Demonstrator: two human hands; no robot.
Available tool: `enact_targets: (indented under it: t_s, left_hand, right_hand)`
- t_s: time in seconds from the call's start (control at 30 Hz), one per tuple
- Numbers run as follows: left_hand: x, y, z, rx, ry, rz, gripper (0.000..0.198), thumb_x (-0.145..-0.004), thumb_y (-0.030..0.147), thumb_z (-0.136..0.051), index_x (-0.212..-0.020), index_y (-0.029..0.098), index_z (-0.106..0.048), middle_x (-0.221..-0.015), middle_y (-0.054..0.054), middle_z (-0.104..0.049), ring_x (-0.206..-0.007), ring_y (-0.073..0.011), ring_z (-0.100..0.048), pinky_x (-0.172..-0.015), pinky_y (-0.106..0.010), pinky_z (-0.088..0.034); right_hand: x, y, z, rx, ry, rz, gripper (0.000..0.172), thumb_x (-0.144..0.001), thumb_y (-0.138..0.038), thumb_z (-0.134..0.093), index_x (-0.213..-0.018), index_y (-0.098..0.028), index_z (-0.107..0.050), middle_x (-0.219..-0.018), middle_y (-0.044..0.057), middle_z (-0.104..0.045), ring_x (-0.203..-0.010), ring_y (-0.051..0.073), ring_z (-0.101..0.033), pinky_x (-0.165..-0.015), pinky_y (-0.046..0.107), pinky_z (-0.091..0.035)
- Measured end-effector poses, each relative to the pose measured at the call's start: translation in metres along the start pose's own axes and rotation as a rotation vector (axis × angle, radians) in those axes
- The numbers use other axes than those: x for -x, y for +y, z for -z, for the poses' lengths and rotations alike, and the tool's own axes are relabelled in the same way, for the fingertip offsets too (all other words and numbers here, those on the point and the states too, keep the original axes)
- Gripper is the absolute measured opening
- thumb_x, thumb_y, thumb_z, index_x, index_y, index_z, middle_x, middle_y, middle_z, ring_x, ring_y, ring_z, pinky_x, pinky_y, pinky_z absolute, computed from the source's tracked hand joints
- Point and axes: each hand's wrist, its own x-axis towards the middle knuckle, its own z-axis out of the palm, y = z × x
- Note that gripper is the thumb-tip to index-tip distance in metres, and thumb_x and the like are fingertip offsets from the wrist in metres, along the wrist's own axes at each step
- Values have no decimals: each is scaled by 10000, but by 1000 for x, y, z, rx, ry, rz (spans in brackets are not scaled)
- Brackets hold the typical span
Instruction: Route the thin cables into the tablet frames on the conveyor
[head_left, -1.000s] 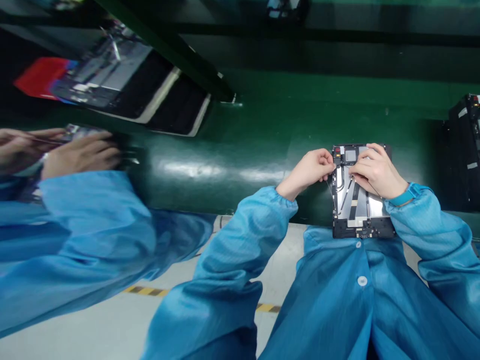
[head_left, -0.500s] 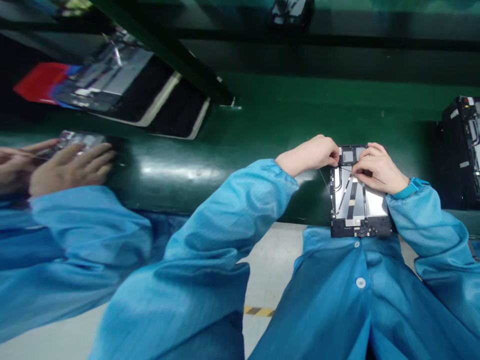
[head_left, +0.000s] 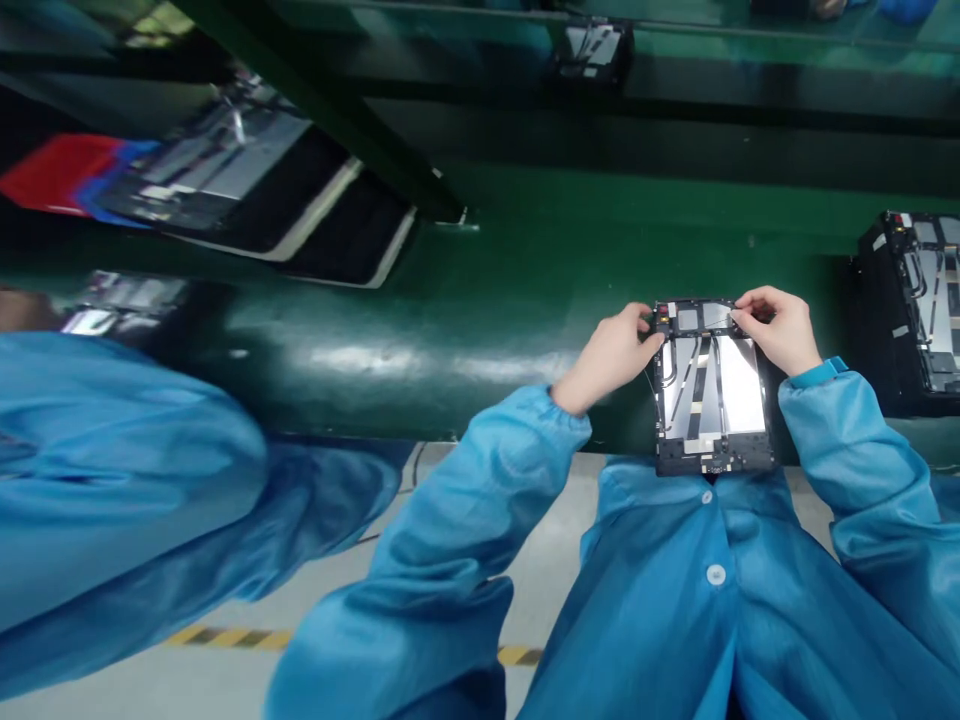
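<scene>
An opened tablet chassis point(head_left: 711, 400) with a silver inner plate, dark cables and a black frame lies at the near edge of the green belt point(head_left: 480, 300), right in front of me. My left hand point(head_left: 611, 355) has its fingers curled against the upper left corner of the chassis. My right hand point(head_left: 776, 328) pinches at the upper right edge, fingertips on a thin cable or part there. Both my sleeves are blue.
Another opened chassis point(head_left: 919, 300) sits on the belt at the right. A co-worker's blue sleeve point(head_left: 127, 470) fills the left, with a device point(head_left: 124, 300) just beyond it. A tray of parts point(head_left: 210, 180) lies far left. A further unit point(head_left: 592, 48) rests on the far lane.
My right hand slid from the middle of the plate to its upper right corner. My left hand dropped back to the upper left corner. The co-worker's hands went out of sight.
</scene>
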Motion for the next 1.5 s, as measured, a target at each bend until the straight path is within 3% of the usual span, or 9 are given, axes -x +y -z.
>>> enact_targets:
  t_s: [0.17, 0.33, 0.5, 0.63, 0.8, 0.93, 1.1, 1.3, 1.5]
  left_hand:
    - [9, 0, -17, 142, 23, 49, 475, -923, 149, -547, -1396, 129, -592, -1187, -139, -753, -979, -235, -729, -961, -352, -549]
    - [19, 32, -18, -128, 204, -86, 360, -932, 184, -557, -1271, 98, -640, -1270, -209, -676, -1200, -332, -638, -1068, -444, -490]
    - [30, 65, -25, -414, -49, -88, 268, -931, 241, -584, -1142, 85, -640, -1131, -216, -711, -1097, -333, -688, -929, -396, -535]
    - [28, 75, -30, -523, -83, -51, 274, -932, 158, -529, -1175, 59, -611, -1154, -231, -704, -1129, -334, -690, -911, -393, -537]
    - [26, 70, -32, -464, -75, -35, 265, -921, 95, -478, -1144, 78, -621, -1137, -198, -711, -1104, -324, -686, -923, -408, -535]
    - [25, 60, -38, -279, -8, -80, 194, -911, 176, -557, -1091, 136, -617, -1012, -134, -713, -1004, -301, -674, -911, -418, -540]
    - [10, 60, -46, -209, 173, -273, 283, -928, 254, -612, -1188, 145, -632, -1284, -171, -653, -1197, -324, -587, -1049, -462, -473]
    - [-32, 56, -40, -141, -107, -394, 101, -891, 184, -618, -927, 162, -710, -994, -95, -685, -1007, -266, -617, -977, -412, -477]
    - [-52, 54, -33, -96, -218, -424, 108, -885, 199, -632, -867, 177, -736, -910, -60, -689, -897, -226, -624, -917, -370, -485]
  right_hand:
    - [5, 0, -4, 41, -1, 15, 110, -802, -247, -651, -871, -208, -728, -767, 9, -733, -714, 176, -654, -755, 344, -536]
    - [11, -6, 3, 254, -54, 160, 130, -812, -193, -628, -879, -216, -736, -801, 31, -748, -814, 215, -669, -834, 381, -510]
    - [21, -8, 13, 213, -177, 284, 118, -825, -182, -633, -853, -224, -740, -790, 32, -746, -788, 211, -655, -777, 357, -510]
    - [24, 4, 19, 24, -157, 144, 77, -803, -241, -696, -857, -216, -745, -771, 19, -737, -706, 176, -628, -709, 326, -513]
    - [21, 27, 25, -189, -112, -63, 216, -751, -395, -788, -818, -202, -717, -724, 16, -706, -632, 146, -583, -610, 298, -483]
    - [19, 35, 24, -293, -87, -139, 255, -695, -409, -823, -774, -206, -690, -720, 18, -697, -652, 154, -616, -618, 300, -505]
    - [18, 32, 23, -311, -112, -169, 251, -675, -386, -821, -770, -200, -681, -695, 11, -688, -642, 149, -623, -614, 290, -508]
    - [18, 31, 26, -293, -141, -155, 244, -687, -387, -805, -778, -199, -679, -684, 8, -679, -612, 138, -600, -600, 288, -490]
    - [18, 32, 27, -292, -130, -149, 253, -685, -390, -819, -772, -203, -672, -677, 6, -668, -608, 140, -595, -583, 285, -494]
